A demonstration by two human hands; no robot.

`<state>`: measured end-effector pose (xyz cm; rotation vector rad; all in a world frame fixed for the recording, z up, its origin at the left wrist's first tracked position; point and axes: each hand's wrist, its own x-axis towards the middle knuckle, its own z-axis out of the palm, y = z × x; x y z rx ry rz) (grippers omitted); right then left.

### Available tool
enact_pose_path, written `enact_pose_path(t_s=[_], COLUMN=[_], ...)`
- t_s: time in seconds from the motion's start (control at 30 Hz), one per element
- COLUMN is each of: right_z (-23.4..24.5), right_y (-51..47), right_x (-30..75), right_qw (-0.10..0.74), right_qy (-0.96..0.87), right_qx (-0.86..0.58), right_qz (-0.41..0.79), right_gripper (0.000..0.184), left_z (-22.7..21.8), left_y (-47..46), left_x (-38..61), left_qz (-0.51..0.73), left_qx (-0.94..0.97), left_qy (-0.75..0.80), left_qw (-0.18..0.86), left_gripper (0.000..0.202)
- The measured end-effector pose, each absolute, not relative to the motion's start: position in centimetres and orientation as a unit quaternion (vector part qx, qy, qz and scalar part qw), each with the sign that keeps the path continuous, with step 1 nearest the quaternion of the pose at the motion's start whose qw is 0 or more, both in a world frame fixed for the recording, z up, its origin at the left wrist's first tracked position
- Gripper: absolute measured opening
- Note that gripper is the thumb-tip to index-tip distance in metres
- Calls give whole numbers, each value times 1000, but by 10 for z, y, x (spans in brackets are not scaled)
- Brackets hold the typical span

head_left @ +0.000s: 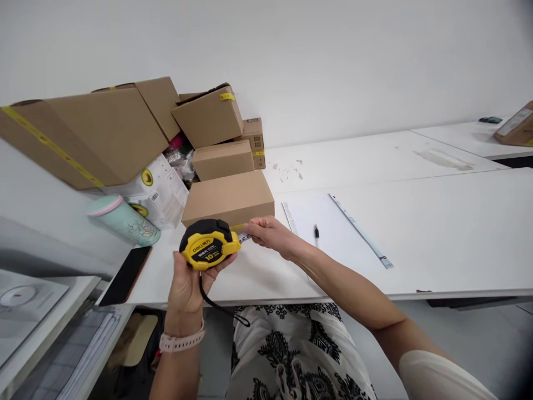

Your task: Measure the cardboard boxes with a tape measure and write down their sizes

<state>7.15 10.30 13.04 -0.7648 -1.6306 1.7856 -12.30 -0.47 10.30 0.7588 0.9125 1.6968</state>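
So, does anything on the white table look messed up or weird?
Yes: grayish blotches beside the stacked cardboard boxes and a bigger patch farther right mark the white table, so it may be stained or worn.

So the person's got both left hand (186, 289) and right hand (275, 236) bare, with a pale pink strap (182, 340) around the left wrist, punched with a row of little holes like a watch band. There's a plain, off-white sleeve (439, 375) on the right arm that stops above the elbow, and the loose white bottoms (291, 341) have bold black leafy, paisley-ish motifs plus what looks like a pale drawstring in front, can't tell if pants or skirt.
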Motion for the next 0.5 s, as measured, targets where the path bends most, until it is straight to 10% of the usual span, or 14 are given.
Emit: enact_pose_path(t_s=[0.5], right_z=[141], right_y=[234], right_x=[111], right_qw=[393], right_qy=[-655], right_qx=[-325], right_qz=[558], right_gripper=[51], left_z=[136], left_y=[96], left_x=[-234], left_qz=[829], left_qx=[327], left_qy=[388], left_qw=[237], left_gripper=[48])
